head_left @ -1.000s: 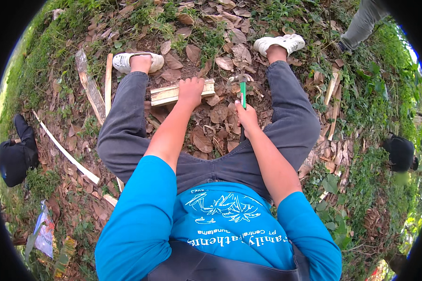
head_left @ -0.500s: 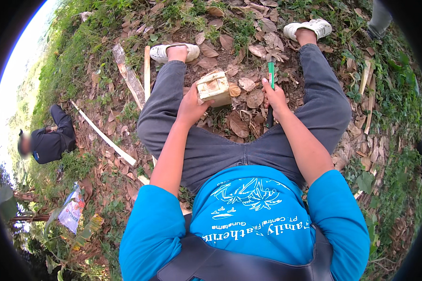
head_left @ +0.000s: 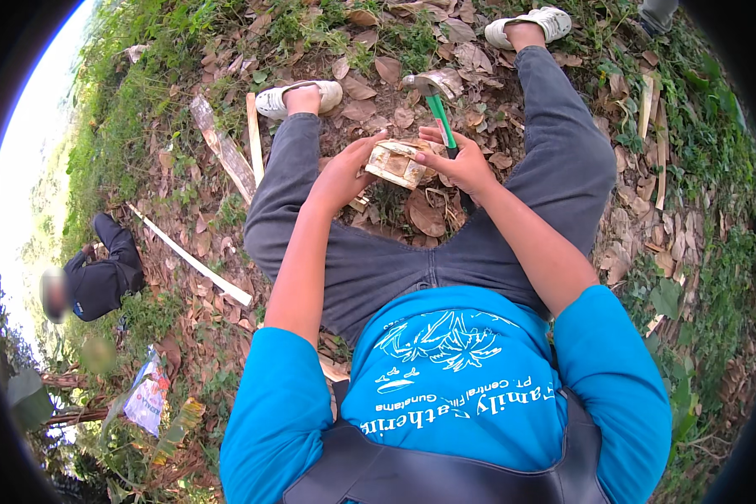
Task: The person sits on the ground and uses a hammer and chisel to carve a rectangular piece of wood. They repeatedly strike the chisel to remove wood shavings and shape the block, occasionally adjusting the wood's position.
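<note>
Between my legs, a small pale wooden box-like piece [head_left: 393,170] is held up off the leaf-strewn ground. My left hand [head_left: 343,176] is closed around its left side. On the other side, my right hand [head_left: 467,168] grips a hammer [head_left: 438,113] with a green and black handle, its metal head pointing away from me. The thumb of that hand reaches over to the wooden piece and touches its right edge. My palms and the fingers under the piece are partly hidden.
Wooden strips [head_left: 220,144] lie beyond my left leg, and a long pale strip [head_left: 197,259] lies farther left. More wood [head_left: 648,109] lies at the right. A person in dark clothes [head_left: 105,277] sits at far left, near a plastic bag [head_left: 147,395]. Dry leaves and grass cover the ground.
My right hand has moved left with the hammer to the wooden piece, its thumb now against it. The hammer head has tilted left. The wooden piece has turned slightly in my left hand.
</note>
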Action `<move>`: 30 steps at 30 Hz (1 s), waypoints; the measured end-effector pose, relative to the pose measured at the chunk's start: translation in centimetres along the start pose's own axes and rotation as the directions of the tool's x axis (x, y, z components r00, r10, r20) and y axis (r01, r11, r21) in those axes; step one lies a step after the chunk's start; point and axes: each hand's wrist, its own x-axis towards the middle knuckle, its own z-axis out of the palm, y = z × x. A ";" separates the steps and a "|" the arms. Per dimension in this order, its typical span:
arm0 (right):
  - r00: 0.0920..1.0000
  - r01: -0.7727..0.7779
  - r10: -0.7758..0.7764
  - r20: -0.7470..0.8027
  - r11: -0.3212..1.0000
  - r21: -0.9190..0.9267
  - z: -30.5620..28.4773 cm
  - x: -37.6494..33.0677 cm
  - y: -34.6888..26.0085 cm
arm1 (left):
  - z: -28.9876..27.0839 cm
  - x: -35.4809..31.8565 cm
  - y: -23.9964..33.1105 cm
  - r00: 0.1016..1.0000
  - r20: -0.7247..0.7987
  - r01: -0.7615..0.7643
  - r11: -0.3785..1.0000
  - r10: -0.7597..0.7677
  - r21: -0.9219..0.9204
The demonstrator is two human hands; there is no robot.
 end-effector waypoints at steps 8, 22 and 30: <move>0.982 -0.080 0.053 -0.181 0.986 -0.148 -0.7 0.0 1.1 | 11.3 -0.9 -0.9 0.944 -0.265 0.116 0.947 -0.199 -0.300; 0.955 -0.089 0.082 -0.286 0.996 -0.011 -1.1 0.4 -0.2 | 13.3 7.6 1.0 0.715 -0.641 0.161 0.958 -0.279 -0.237; 0.872 -0.017 0.173 -0.458 0.946 0.324 -3.0 1.7 -2.4 | 1.4 11.6 0.3 0.964 -0.059 0.265 0.939 -0.259 0.217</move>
